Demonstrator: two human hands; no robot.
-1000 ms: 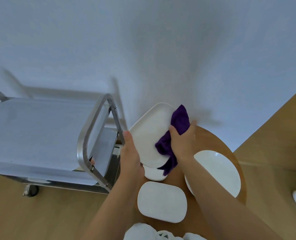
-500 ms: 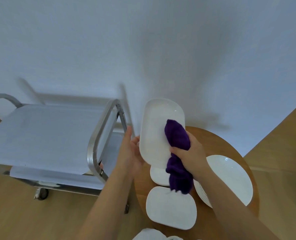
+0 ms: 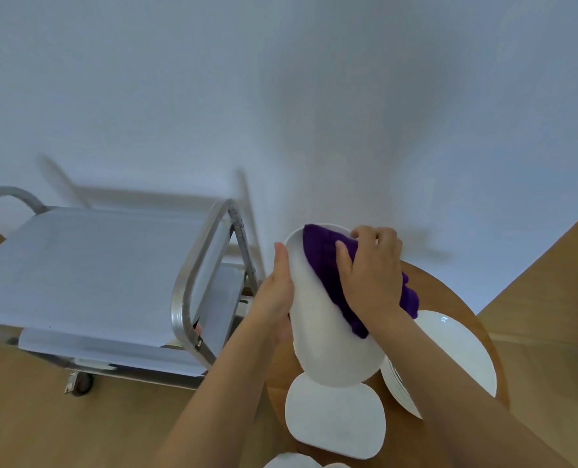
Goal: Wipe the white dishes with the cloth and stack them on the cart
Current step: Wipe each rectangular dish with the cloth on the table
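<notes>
A white oblong dish [image 3: 328, 339] is held tilted above the round wooden table [image 3: 449, 295]. My left hand [image 3: 277, 295] grips its left edge, thumb along the rim. My right hand [image 3: 372, 275] presses a purple cloth [image 3: 324, 261] against the dish's upper face, fingers curled over the far rim. On the table lie a white rounded-square dish [image 3: 334, 417] and a stack of round white plates [image 3: 449, 352]. The steel cart [image 3: 193, 275] with grey-lined shelves stands to the left.
The cart's top shelf [image 3: 88, 265] and lower shelf [image 3: 220, 298] carry only their lining. A cart wheel [image 3: 81, 383] rests on the wooden floor. More white dishes [image 3: 294, 462] peek in at the bottom edge. A white wall rises behind.
My right hand slid the purple cloth from the dish's lower middle up to its far end. The dish tilted more towards me and the view shifted slightly.
</notes>
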